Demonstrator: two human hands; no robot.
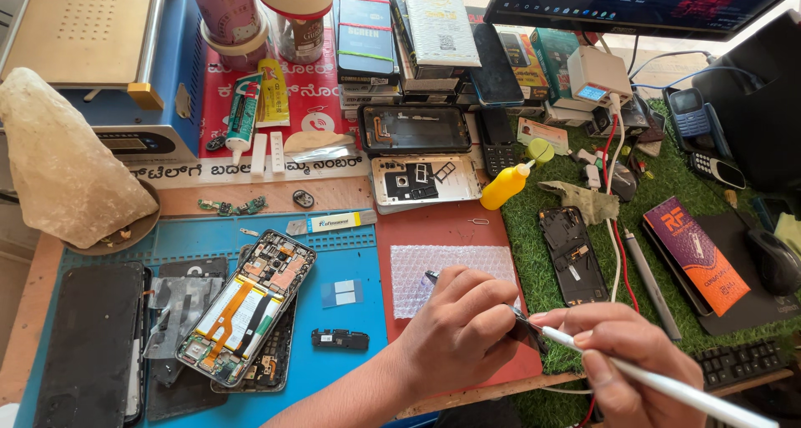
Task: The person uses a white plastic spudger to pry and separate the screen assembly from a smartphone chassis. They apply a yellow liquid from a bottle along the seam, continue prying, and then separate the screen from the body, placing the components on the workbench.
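Your left hand (457,328) pinches a small dark phone part (527,331) at its edges, low over the red mat (434,228), beside the bubble-wrap sheet (450,269). Your right hand (622,344) closes its fingers around a white pen-like tool (667,385), with the tip on the part. I judge the part light, thin and fragile, so hold it by the rim only. The opened phone (246,307) lies apart on the blue mat (350,253).
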